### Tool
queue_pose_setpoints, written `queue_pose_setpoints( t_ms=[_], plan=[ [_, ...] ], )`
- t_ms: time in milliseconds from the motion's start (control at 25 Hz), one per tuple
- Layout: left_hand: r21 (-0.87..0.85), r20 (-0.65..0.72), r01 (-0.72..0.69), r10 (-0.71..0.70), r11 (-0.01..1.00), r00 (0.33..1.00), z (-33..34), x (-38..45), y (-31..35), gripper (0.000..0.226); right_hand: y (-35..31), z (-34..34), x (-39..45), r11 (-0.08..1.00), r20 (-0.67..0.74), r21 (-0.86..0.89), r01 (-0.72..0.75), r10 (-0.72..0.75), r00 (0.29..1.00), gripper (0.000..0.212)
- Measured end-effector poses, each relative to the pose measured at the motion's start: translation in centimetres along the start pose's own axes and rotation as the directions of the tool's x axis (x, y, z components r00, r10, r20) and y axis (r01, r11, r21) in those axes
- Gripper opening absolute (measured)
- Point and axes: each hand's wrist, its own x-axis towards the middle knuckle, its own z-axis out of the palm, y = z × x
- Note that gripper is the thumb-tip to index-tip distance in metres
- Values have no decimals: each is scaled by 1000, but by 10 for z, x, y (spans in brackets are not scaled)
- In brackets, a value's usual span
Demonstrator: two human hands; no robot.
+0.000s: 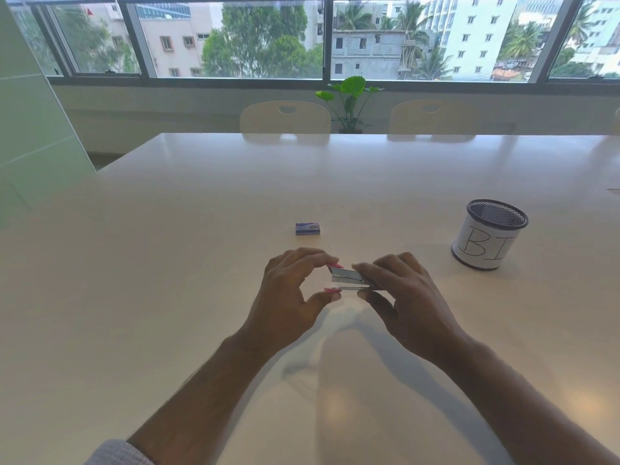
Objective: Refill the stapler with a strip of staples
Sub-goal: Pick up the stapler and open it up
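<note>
A small metal stapler (pixel 349 279) with pink plastic ends is held just above the white table (pixel 201 263), between both hands. My right hand (pixel 402 297) grips its right half between thumb and fingers. My left hand (pixel 292 297) pinches the left end, fingertips on the top pink part and thumb near the lower pink tip. The stapler's layers look slightly parted at the left end. A small blue staple box (pixel 307 228) lies shut on the table, a short way beyond the hands. No loose staple strip is visible.
A black mesh pen cup (pixel 486 239) with a white paper label stands to the right of the hands. Two pale chairs (pixel 285 117) and a potted plant (pixel 350 102) are beyond the table's far edge, below wide windows.
</note>
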Motion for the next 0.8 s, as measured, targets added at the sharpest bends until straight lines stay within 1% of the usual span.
queue_pose_setpoints(
  t_ms=[120, 280, 360, 560, 640, 720, 800],
  plan=[
    [-1, -5, -6, 6, 1000, 1000, 0, 1, 0, 31, -3, 1, 0, 1000, 26, 6, 2, -2, 1000, 37],
    [-26, 23, -14, 15, 1000, 1000, 1, 0, 3, 36, -6, 0, 0, 1000, 33, 4, -2, 1, 999, 31],
    [-27, 24, -20, 21, 999, 1000, 0, 0, 3, 34, -7, 0, 0, 1000, 39, 7, 3, -3, 999, 29],
    [-37, 16, -28, 29, 999, 999, -2, 2, 2, 33, -8, 0, 0, 1000, 19, 30, -7, 7, 1000, 29],
    [-43, 32, -28, 30, 999, 999, 0, 1, 2, 35, -8, 0, -1, 999, 11, 41, -14, 14, 1000, 29],
    [-72, 76, 26, -21, 997, 997, 2, -1, 4, 44, -6, 0, -1, 998, 7, 52, -24, 24, 1000, 29],
    [-128, 112, 174, -160, 976, 981, 4, -4, 8, 53, -3, 0, -1, 995, -17, 94, -43, 45, 999, 29]
  ],
)
